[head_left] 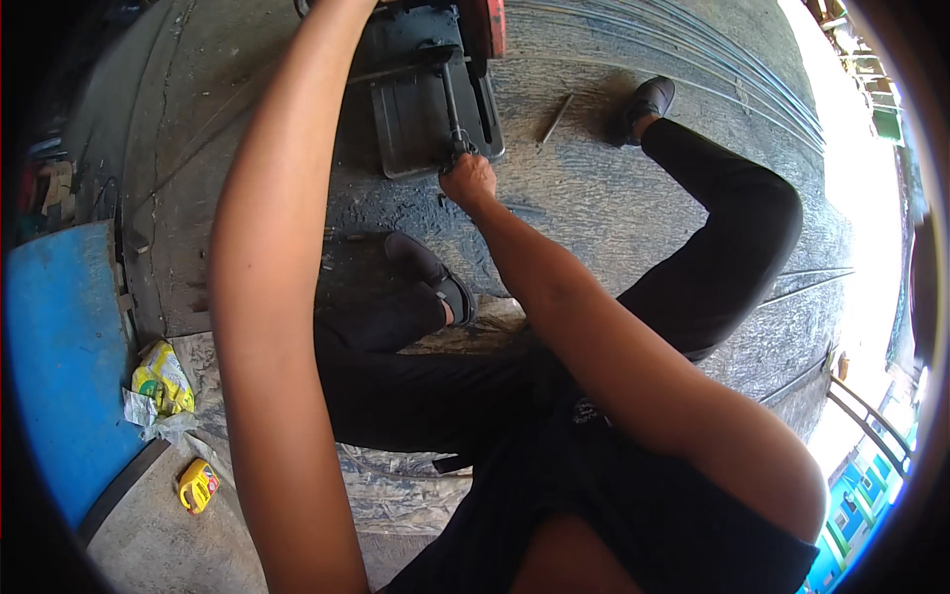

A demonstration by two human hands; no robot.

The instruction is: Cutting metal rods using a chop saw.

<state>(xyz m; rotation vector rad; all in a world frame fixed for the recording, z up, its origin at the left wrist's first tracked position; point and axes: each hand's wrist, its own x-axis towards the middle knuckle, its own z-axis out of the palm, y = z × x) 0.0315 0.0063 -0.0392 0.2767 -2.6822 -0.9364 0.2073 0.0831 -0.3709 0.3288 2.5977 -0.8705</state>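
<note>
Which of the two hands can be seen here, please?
The right hand, closed around the near end of the metal shaft; the left hand is beyond the top edge, only its arm showing.

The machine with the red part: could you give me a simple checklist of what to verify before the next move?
1. Right hand on the handle: ok, it is closed around the near end.
2. Left hand away from the red part: cannot tell; the left forearm runs out past the top edge.
3. Red part standing still: cannot tell from a single picture, and most of it is cut off.
4. Shoes off the base: ok, the left shoe and right shoe are apart from it.
5. Floor beside the base tidy: not ok, a loose metal piece lies there.
</note>
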